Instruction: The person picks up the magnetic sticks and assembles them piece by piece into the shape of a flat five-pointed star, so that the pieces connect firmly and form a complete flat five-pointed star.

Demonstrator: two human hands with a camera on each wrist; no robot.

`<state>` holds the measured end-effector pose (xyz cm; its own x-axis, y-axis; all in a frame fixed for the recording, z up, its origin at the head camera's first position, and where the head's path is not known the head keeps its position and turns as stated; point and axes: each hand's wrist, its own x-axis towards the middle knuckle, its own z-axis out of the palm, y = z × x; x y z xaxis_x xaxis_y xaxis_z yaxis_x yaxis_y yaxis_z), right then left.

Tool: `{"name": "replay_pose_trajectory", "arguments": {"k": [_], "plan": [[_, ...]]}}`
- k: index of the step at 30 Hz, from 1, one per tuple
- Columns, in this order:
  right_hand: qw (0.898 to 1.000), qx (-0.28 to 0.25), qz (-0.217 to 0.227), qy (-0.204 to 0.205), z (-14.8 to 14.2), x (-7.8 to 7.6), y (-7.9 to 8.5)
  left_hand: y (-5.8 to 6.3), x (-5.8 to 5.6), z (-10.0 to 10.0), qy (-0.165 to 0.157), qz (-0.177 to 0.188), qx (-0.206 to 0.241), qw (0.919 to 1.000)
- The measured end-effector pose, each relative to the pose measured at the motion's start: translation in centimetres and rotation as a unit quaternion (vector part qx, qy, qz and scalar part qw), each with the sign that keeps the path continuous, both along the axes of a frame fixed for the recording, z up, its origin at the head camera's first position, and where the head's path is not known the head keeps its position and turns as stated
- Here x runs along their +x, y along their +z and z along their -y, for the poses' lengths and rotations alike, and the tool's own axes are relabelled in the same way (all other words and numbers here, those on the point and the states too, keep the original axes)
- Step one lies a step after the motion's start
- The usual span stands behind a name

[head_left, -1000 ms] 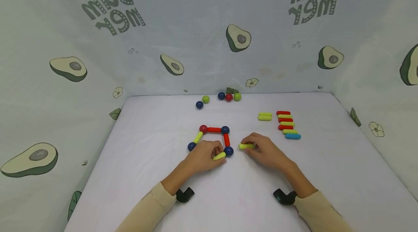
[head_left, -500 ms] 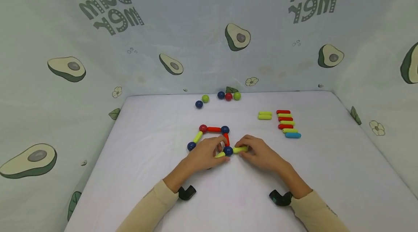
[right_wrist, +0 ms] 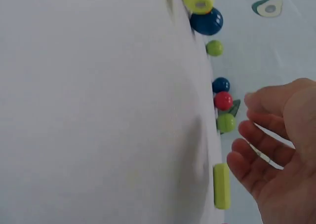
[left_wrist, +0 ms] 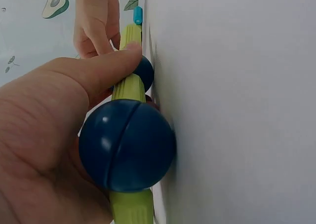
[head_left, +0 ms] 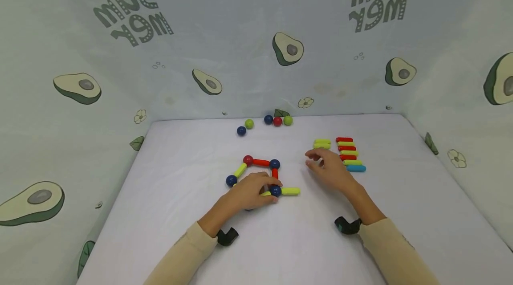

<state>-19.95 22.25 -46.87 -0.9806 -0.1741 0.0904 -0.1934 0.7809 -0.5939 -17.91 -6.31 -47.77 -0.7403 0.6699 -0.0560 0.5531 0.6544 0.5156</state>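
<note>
While round and glossy, blue ball (head_left: 275, 191) in pinch of left hand (head_left: 252, 189), right hand (head_left: 331, 170) empty.

Left hand (head_left: 252, 190) in a pinch, right hand (head_left: 330, 171) apart, loosely curved

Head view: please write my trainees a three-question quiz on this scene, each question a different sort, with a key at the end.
1. Multiple choice: how many loose balls lie near the far edge of the table? A) three B) five C) seven
2. True or false: the right hand is holding a blue stick.
3. Fill in the blank: the left hand has its thumb and index finger at a ball coloured ____.

Key: 1. B; 2. False, it is empty; 3. blue.
</note>
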Motion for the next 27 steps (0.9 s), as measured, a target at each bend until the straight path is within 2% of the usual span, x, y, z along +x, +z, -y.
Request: {"name": "replay_pose_trajectory", "arguments": {"k": [6,12,20,27], "plan": [[0.998,0.012,-0.032,-0.049,-1.6,-2.8,-0.1,0.3,0.3,0.7,-0.010,0.014,0.003,0.9998],[0.995,0.073,0.010,-0.060,-2.3,-3.9,-0.3,-0.2,0.5,0.6,-0.009,0.025,0.023,0.9994],[0.995,0.084,0.015,-0.046,-1.6,-2.7,-0.5,-0.1,0.6,0.2,-0.016,0.014,0.015,0.9997],[0.996,0.068,0.059,0.001,0.0,-1.1,-0.5,-0.2,0.6,-0.1,-0.006,0.022,0.023,0.9995]]}}
